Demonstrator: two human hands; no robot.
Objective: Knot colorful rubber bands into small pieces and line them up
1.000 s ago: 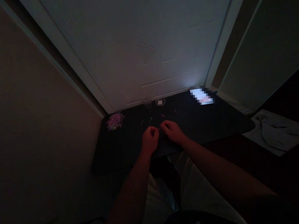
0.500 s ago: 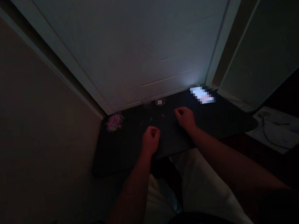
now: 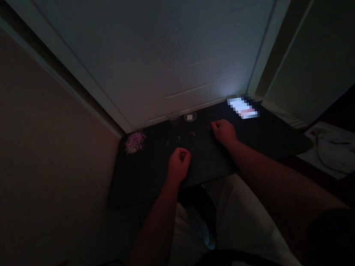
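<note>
The person's left hand (image 3: 179,165) is over the dark surface (image 3: 150,175), its fingers curled in close to the thumb; in this gloom I can't tell whether it grips anything. Just beyond it lie three tiny scraps (image 3: 192,134). The right hand (image 3: 224,132), farther forward, has thumb and fingertips drawn narrow, and I can't see what, if anything, is between them. A glowing screen (image 3: 242,107) lies past that hand; a pinkish pile of strands (image 3: 135,142) is out to the left hand's left.

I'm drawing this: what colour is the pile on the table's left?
The pile looks pinkish-purple with pale bits: head view.
</note>
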